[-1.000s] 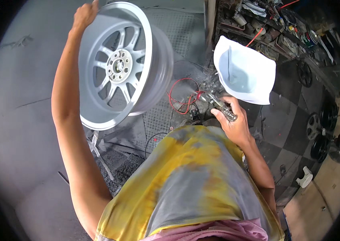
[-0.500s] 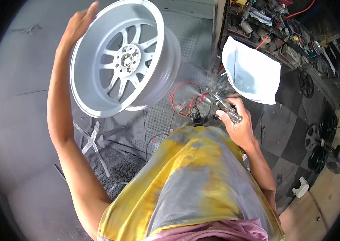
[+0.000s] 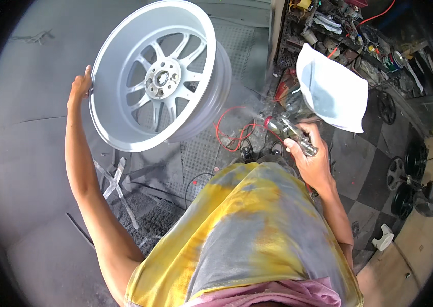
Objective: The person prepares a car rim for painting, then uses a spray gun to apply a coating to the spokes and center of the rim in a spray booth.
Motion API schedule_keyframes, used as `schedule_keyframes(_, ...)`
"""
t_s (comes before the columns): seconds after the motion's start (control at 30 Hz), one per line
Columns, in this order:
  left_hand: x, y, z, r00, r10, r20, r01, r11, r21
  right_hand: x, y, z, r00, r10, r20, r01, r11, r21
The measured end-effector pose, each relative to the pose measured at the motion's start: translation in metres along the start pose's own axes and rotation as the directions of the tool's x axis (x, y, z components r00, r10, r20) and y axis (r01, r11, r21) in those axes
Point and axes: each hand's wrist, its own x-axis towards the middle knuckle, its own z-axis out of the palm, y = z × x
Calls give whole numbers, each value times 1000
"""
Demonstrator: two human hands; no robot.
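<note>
A silver-grey alloy wheel rim (image 3: 188, 120) with several spokes and a bolt-hole hub (image 3: 163, 78) stands tilted in front of me at the upper left. My left hand (image 3: 79, 86) is at its left edge, fingers bent round the lip and partly hidden. In my right hand (image 3: 314, 157) is a spray gun (image 3: 290, 129), its nozzle pointing left at the rim's side. A pale mist (image 3: 244, 108) hangs between nozzle and rim. A white, curved, paper-like piece (image 3: 354, 105) sits just beyond the gun; how it is attached is hidden.
A paint-marked cross-shaped stand (image 3: 116, 179) is below the rim. A red hose (image 3: 219, 134) loops over the floor near my feet. Cluttered shelves (image 3: 349, 38) fill the upper right. Black wheels (image 3: 404, 204) and a white plastic piece (image 3: 383, 238) lie at the right.
My left hand has moved down along the rim's left side, and the spokes have turned counterclockwise. The spray gun and white piece have shifted slightly right.
</note>
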Motion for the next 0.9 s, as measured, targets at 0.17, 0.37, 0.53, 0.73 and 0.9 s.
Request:
schedule_keyframes(0.17, 44, 0, 8, 961, 199, -193, -154, 962, 227, 8, -12, -4, 990, -41, -137, 39, 999, -21)
schedule_keyframes(0.37, 70, 68, 17, 929, 298, -220, -234, 933, 273, -6, -28, -9, 978, 36, -207, -47, 998, -45)
schedule_keyframes(0.53, 74, 86, 15, 930, 325, -171, -275, 925, 263, -33, -33, -2, 977, 179, 112, -202, 946, 254)
schedule_keyframes(0.73, 35, 40, -4, 946, 214, -244, -171, 967, 187, -10, -32, -32, 982, 51, 180, -91, 971, 221)
schedule_keyframes(0.9, -162, 71, -19, 719, 425, -550, -457, 885, 86, 26, -33, -76, 995, -93, -43, 98, 986, 134)
